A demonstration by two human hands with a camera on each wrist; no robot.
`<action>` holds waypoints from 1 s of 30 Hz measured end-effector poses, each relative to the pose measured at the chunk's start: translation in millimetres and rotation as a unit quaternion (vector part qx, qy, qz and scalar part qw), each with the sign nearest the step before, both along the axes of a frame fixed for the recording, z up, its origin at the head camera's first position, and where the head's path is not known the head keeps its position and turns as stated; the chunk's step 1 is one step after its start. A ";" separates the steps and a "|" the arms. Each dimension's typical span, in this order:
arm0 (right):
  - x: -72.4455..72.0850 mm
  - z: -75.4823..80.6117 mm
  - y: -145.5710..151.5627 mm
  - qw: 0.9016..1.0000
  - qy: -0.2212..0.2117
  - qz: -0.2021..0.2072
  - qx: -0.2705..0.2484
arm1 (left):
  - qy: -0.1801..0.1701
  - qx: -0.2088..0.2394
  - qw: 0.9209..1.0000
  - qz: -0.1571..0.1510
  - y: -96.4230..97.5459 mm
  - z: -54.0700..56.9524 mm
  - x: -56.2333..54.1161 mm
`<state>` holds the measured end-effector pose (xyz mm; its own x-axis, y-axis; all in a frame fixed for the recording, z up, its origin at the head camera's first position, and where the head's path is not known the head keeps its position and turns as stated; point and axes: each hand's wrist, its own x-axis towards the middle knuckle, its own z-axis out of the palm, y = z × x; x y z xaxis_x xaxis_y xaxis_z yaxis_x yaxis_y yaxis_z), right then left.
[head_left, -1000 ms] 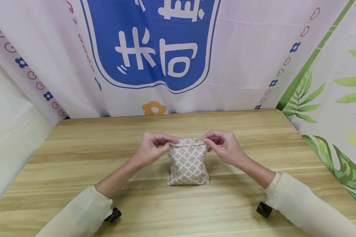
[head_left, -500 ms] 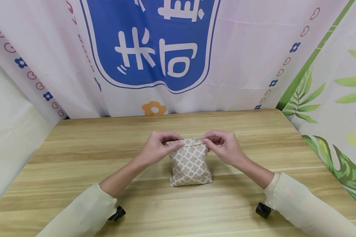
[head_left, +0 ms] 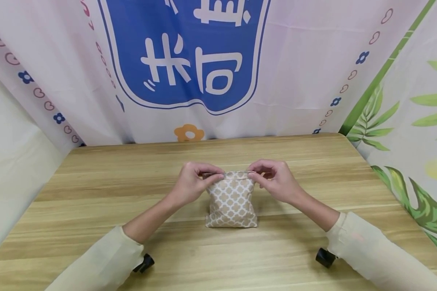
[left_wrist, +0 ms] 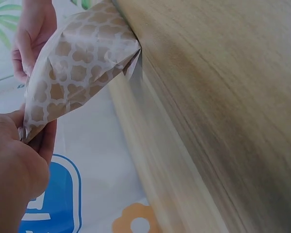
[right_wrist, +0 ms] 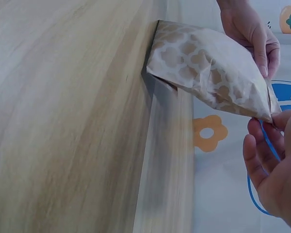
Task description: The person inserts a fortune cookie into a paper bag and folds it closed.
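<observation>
A small paper bag, tan with a white lattice pattern, stands upright on the table with its top edge folded over. My left hand pinches the left part of that fold between thumb and fingers. At the fold's right corner, my right hand pinches with thumb and index finger. Seen from the left wrist, the bag bulges in the middle, and the left hand grips its top edge. In the right wrist view the right hand holds a top corner, its other fingers loosely curled. What is inside is hidden.
The wooden table spreads out around the bag. A printed curtain with a blue emblem hangs behind its far edge, and a leaf-patterned cloth hangs at the right. Black wrist-worn devices show below both sleeves.
Over the last second my left hand has shifted inward along the fold and pinches it nearer the middle. The bag tilted briefly and is level again. The right hand stays at its corner.
</observation>
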<state>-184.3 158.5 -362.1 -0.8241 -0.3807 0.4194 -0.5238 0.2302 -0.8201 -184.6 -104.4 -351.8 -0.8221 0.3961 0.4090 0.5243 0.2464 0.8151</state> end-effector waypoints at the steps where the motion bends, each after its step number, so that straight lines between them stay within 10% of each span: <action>1: -0.1 0.0 0.2 1.000 -0.004 -0.001 -0.004 | 0.000 -0.002 1.000 0.001 0.1 0.1 -0.2; 30: -0.4 -3.6 1.2 0.999 0.007 0.004 -0.052 | 0.028 -0.192 0.980 -0.050 31.1 35.0 -18.5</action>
<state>-184.7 159.7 -365.6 -0.8154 -0.3404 0.4683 -0.5364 0.1398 -0.8323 -203.0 -73.4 -316.7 -0.7521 0.6069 0.2571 0.6023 0.4746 0.6419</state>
